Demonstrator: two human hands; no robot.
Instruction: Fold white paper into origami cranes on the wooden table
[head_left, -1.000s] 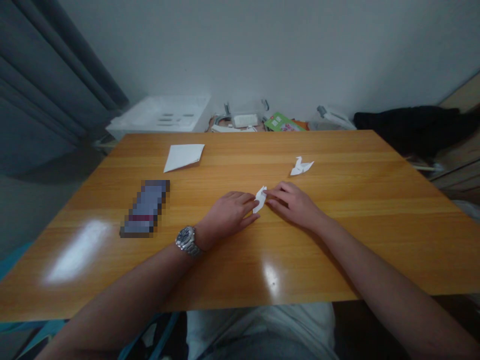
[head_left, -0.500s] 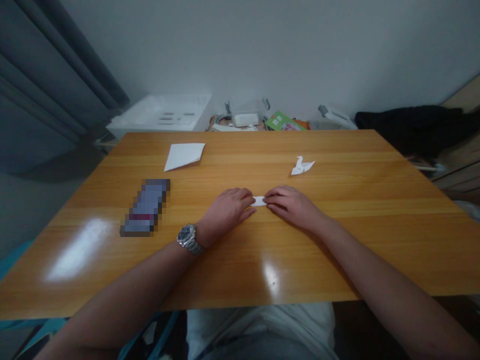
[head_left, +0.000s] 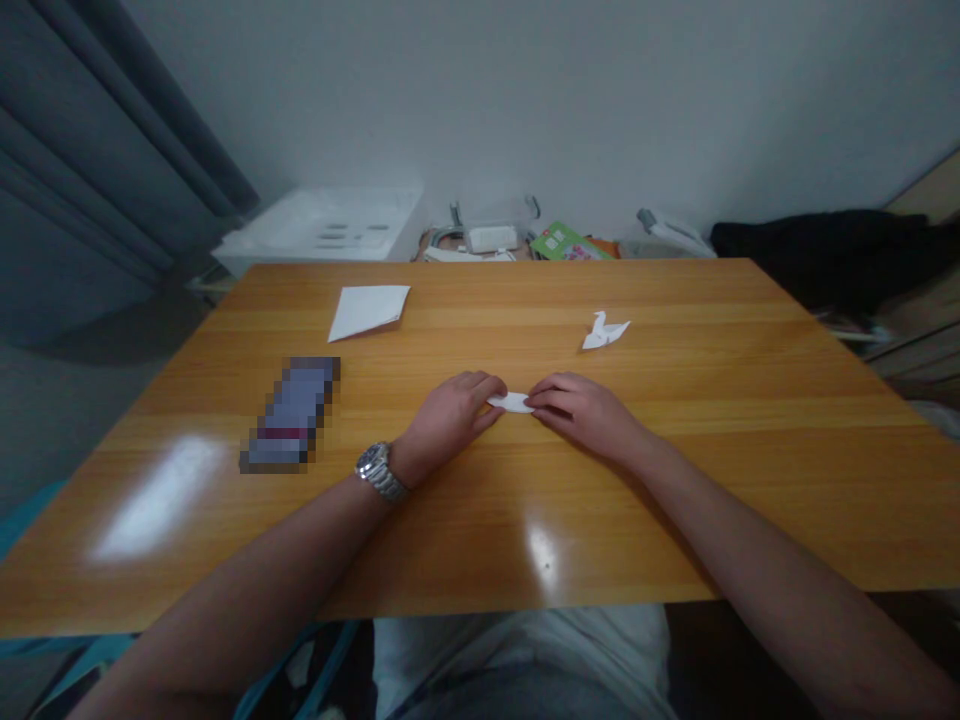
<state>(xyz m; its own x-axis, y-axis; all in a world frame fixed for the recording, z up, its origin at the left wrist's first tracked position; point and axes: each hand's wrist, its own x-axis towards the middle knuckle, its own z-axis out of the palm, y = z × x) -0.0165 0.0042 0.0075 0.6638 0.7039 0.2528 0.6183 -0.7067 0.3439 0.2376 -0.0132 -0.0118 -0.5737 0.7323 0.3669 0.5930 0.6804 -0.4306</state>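
Note:
A small folded white paper piece (head_left: 511,402) lies flat on the wooden table (head_left: 675,480), near its middle. My left hand (head_left: 450,418), a metal watch on its wrist, presses the paper's left end with curled fingertips. My right hand (head_left: 581,410) holds down the right end with its fingers pressed together. Most of the paper is hidden under the two hands. A finished white paper bird (head_left: 604,332) stands farther back on the right.
A folded white sheet (head_left: 367,310) lies at the back left of the table. A blurred-out rectangular object (head_left: 291,414) rests left of my hands. Behind the table are a white tray (head_left: 322,225), clutter, a dark cloth (head_left: 825,250) and a grey curtain (head_left: 90,180).
The paper piece stood tilted up between my fingers a second ago; now it lies flat on the table. Both hands have closed in over its ends.

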